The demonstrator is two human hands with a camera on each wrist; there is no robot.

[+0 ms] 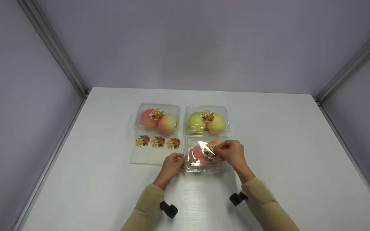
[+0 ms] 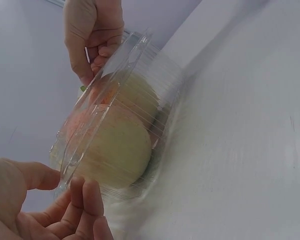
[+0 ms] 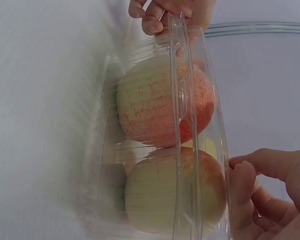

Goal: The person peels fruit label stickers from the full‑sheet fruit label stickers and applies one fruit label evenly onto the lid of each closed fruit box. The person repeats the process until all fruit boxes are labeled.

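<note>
A clear plastic clamshell box (image 1: pixel 193 166) with two reddish-yellow fruits, which look like peaches or apples, stands nearest on the table. On its lid lies a fruit-print sticker (image 1: pixel 208 151). My right hand (image 1: pixel 231 154) is above the lid's right part, thumb and forefinger pinching the sticker's right edge. In the right wrist view, the fingertips of my right hand (image 3: pixel 270 192) meet the lid's top. My left hand (image 1: pixel 172 165) holds the box's left edge; the left wrist view shows the thumb and fingers of my left hand (image 2: pixel 55 205) on either side of the rim.
Behind stand two more stickered clear boxes, one with reddish fruits (image 1: pixel 167 124), one with yellow-green fruits (image 1: pixel 216 123). Left of the near box lies a pale backing sheet (image 1: pixel 146 156) with three stickers (image 1: pixel 158 142). Walls surround the white table (image 1: pixel 284 144) at the back and sides.
</note>
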